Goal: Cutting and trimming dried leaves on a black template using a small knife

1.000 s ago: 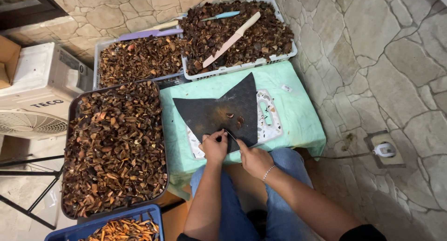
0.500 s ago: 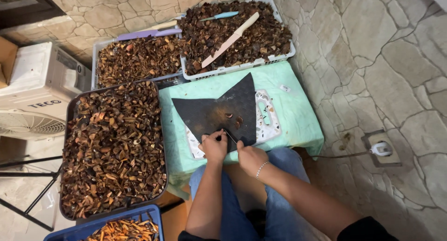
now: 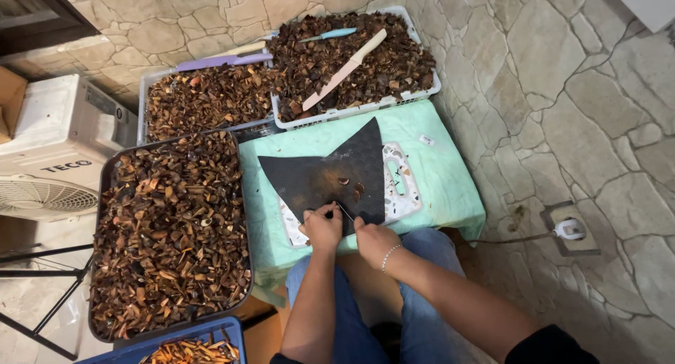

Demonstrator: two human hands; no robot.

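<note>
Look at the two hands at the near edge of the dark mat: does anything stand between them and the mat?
Nothing visible does. The left hand and right hand both rest at the near edge of the dark mat, working a small item between them that is too small to tell.

Left hand [image 3: 323, 228] and right hand [image 3: 375, 241] curl closed, nearly touching.

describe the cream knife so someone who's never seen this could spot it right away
Start at the green-covered table. Behind it stand two light trays of brown dried pieces; take the right tray. The cream knife lies diagonally on its heap, longer and paler than the small teal-handled knife beside it.
</note>
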